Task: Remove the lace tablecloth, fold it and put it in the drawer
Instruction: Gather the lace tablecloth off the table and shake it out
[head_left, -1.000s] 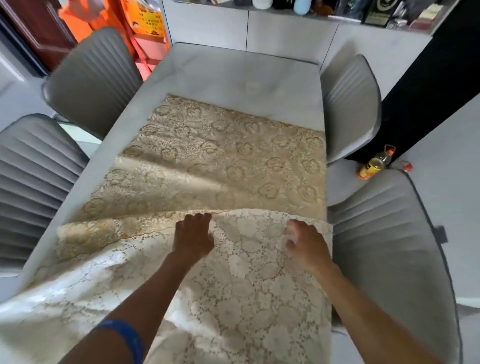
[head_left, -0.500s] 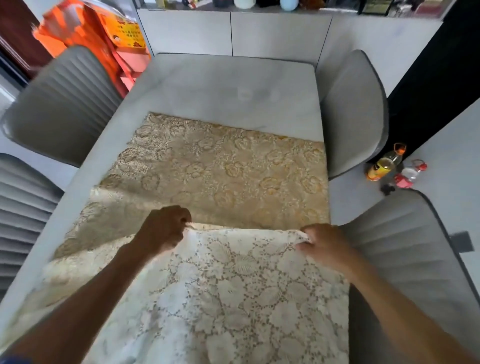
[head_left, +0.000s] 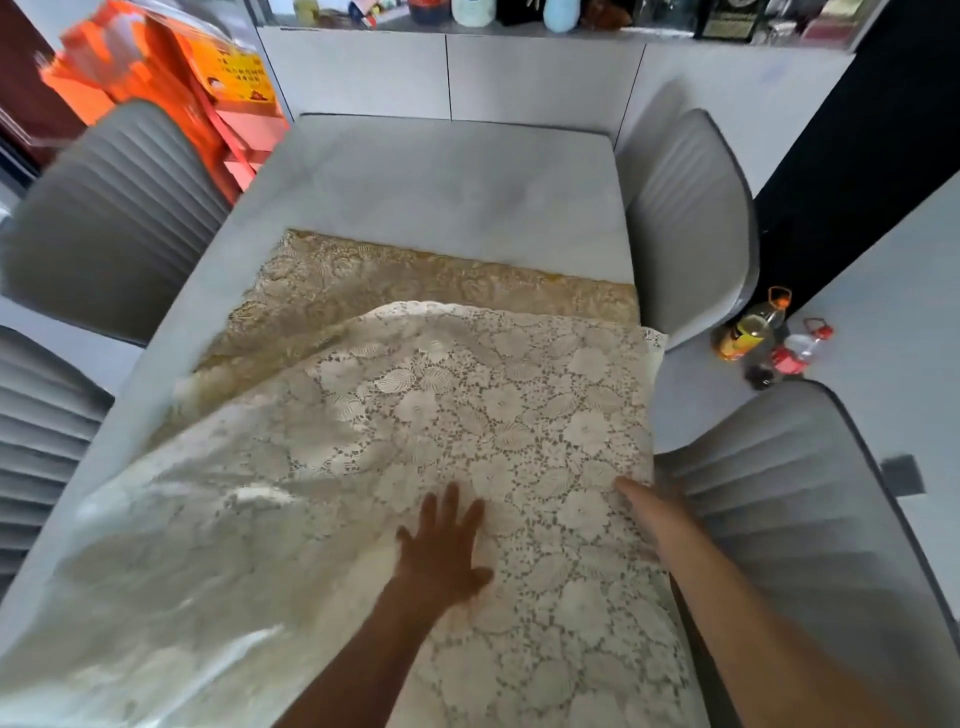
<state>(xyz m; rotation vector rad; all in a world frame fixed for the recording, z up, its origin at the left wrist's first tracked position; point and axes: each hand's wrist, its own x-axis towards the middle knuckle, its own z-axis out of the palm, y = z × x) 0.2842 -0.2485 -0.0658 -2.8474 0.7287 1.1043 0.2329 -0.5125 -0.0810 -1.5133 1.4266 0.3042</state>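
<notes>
Table (head_left: 441, 182): grey top, far half bare, lace tablecloth (head_left: 467, 395) folded over near half.
Chairs (head_left: 691, 223): grey, both sides.
Left hand (head_left: 441, 551): flat, fingers spread on cloth.
Right hand (head_left: 647, 512): at cloth's right edge, grip unclear.

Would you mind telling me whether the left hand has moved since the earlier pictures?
Yes. The left hand has let go of the lace tablecloth's folded edge and drawn back toward the near end of the table, now lying flat.

Near part of the lace tablecloth (head_left: 467, 426) cut off by the bottom edge, left side smeared by blur. Right hand (head_left: 647, 512) partly tucked past the cloth's right border, fingers unclear. Orange packaging (head_left: 156, 67) blurred, print unreadable. Drawer nowhere identifiable.
</notes>
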